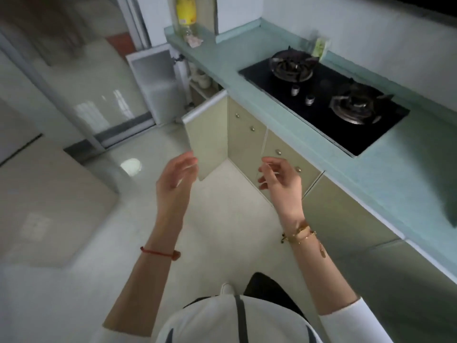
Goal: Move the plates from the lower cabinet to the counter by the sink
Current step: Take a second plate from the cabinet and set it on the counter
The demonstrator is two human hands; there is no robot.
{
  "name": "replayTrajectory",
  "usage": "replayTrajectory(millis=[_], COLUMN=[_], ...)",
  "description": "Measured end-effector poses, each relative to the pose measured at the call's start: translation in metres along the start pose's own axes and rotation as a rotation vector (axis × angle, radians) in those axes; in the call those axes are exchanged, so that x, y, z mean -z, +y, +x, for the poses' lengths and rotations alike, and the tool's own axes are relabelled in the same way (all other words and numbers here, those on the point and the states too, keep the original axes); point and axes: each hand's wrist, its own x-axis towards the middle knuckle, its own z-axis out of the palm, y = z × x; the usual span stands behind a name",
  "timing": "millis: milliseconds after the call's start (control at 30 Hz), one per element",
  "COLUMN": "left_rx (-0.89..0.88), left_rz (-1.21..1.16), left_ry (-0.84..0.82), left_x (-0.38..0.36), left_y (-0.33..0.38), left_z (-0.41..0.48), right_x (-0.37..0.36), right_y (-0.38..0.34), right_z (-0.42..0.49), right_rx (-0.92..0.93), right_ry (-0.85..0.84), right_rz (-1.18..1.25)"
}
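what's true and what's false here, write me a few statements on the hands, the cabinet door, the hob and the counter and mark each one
1. The left hand and the right hand both hold nothing. True.
2. The beige cabinet door just beyond the hands is closed. False: it stands swung open, away from the cabinet front.
3. The gas hob has two burners, and neither has a pot on it. True.
4. A plate lies on the counter beside the hob. False: no plate shows anywhere on the counter.
5. A yellow bottle stands at the far end of the counter. True.
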Motion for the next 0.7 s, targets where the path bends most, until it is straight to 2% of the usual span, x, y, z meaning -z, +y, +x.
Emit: replayTrajectory(millis=[333,700], left_rx=[0.028,0.012], left_rz=[-0.065,-0.052], left_ry=[0.198,0.334], left_x=[0.080,0.145], left_y=[-0.006,0.011], left_z=[0.076,0.256], right_x=[-0.158,-0.340], right_y=[-0.018,-0.051], right_z=[0.057,0.187], right_rx=[0.041,0.107], right_ry=[-0.339,-0.478], right_rz=[0.037,0.030])
